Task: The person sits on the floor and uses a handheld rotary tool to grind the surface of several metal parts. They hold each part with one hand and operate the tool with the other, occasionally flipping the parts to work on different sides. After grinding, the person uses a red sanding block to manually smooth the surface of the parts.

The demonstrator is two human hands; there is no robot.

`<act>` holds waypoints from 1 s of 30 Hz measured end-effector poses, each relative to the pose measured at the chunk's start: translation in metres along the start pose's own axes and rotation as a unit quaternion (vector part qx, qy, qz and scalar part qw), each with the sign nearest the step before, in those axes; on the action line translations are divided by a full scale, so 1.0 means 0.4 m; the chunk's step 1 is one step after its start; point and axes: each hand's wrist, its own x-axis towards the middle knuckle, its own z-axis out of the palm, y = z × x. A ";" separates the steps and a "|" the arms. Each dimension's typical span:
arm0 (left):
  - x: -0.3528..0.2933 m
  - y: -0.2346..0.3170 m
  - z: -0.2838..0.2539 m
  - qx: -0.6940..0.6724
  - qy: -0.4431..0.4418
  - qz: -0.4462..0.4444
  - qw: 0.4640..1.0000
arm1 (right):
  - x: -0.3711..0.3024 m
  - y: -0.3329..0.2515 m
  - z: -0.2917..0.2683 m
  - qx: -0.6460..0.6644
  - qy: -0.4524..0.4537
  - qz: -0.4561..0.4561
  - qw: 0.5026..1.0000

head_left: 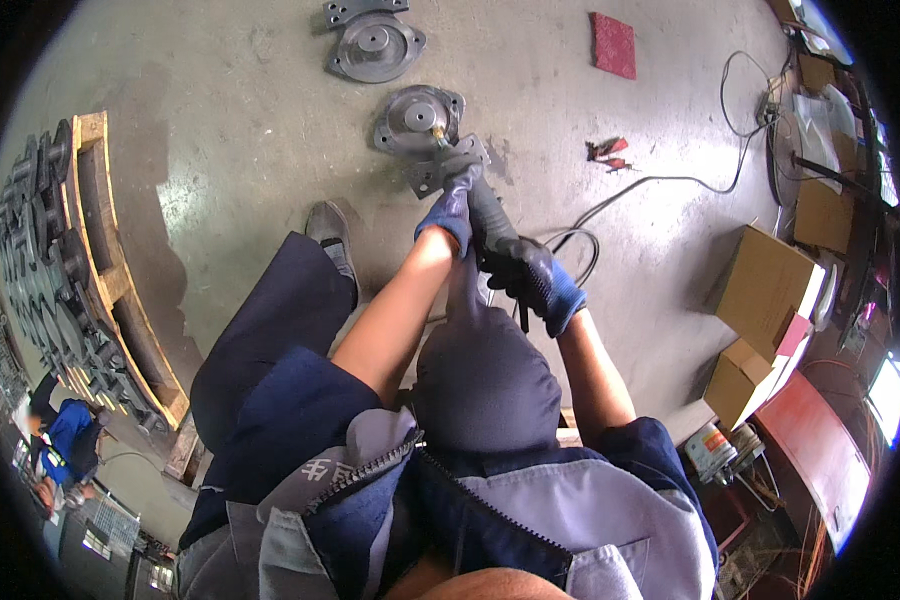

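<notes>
Both my hands wear blue-and-black work gloves. My left hand (457, 185) is closed around the front of a long, dark straight grinder (489, 215). Farther back on its body, my right hand (532, 278) is wrapped around the same tool. The grinder's brass-coloured tip is at a grey metal flange (410, 118) with a raised round hub, lying on the floor. Whether the tip touches the metal I cannot tell. A flat bracket plate with holes (425, 183) lies at the flange's near side, partly covered by my left hand.
A second metal flange (375, 48) lies beyond the first. Dark metal parts (45, 260) fill a wooden pallet (98, 200) at left. Red-handled pliers (608, 155), a red pad (614, 45), a black cable (660, 179) and cardboard boxes (768, 285) are at right. A co-worker (70, 435) is at far left.
</notes>
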 end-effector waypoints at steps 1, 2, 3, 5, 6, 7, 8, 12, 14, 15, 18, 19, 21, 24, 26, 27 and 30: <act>-0.026 0.018 0.024 0.000 0.021 -0.033 0.999 | 0.001 0.004 -0.005 -0.105 -0.003 -0.066 0.992; -0.059 0.035 0.041 -0.001 0.044 -0.065 0.997 | 0.003 0.011 -0.006 -0.208 -0.009 -0.131 0.969; -0.054 0.029 0.039 -0.014 0.025 -0.049 0.998 | 0.004 0.010 -0.007 -0.201 -0.007 -0.105 0.974; -0.060 0.029 0.037 -0.041 -0.011 -0.015 0.999 | 0.006 0.003 0.000 -0.186 -0.006 -0.052 0.981; -0.062 0.030 0.036 -0.041 -0.007 -0.024 0.999 | 0.010 0.008 0.007 -0.063 0.018 -0.007 0.998; -0.096 0.053 0.061 -0.037 -0.007 -0.038 0.999 | 0.013 0.027 0.015 0.062 0.046 0.041 0.996; -0.118 0.067 0.072 -0.037 -0.002 -0.050 0.998 | 0.014 0.034 0.022 0.186 0.070 0.088 0.976; -0.065 0.054 0.050 -0.056 -0.011 -0.070 0.996 | 0.025 0.010 0.011 0.135 0.057 0.077 0.986; -0.039 0.056 0.051 -0.070 -0.017 -0.091 0.993 | 0.028 -0.004 -0.009 0.026 0.046 0.052 0.997; -0.028 0.052 0.053 -0.061 -0.009 -0.068 0.996 | 0.031 -0.013 -0.014 0.029 0.050 0.041 0.997; -0.015 0.060 0.074 -0.038 0.010 -0.009 0.999 | 0.042 -0.029 -0.031 0.018 0.054 0.021 0.998; 0.002 0.059 0.067 -0.035 0.013 0.004 0.999 | 0.049 -0.035 -0.038 0.000 0.049 0.024 0.998; 0.039 0.057 0.057 -0.039 0.009 0.015 0.999 | 0.058 -0.059 -0.048 0.095 0.039 0.043 0.994; 0.072 0.071 0.052 -0.062 0.001 0.019 0.998 | 0.089 -0.084 -0.063 -0.015 0.023 0.074 0.997; 0.071 0.087 0.063 -0.082 0.003 0.022 0.996 | 0.093 -0.085 -0.067 -0.034 0.031 0.030 0.998; 0.064 0.088 0.066 -0.089 0.000 0.011 0.996 | 0.095 -0.078 -0.065 0.019 0.041 0.042 0.998; -0.024 0.117 0.103 -0.079 0.000 -0.005 0.997 | 0.074 -0.070 -0.061 -0.042 0.055 -0.011 0.998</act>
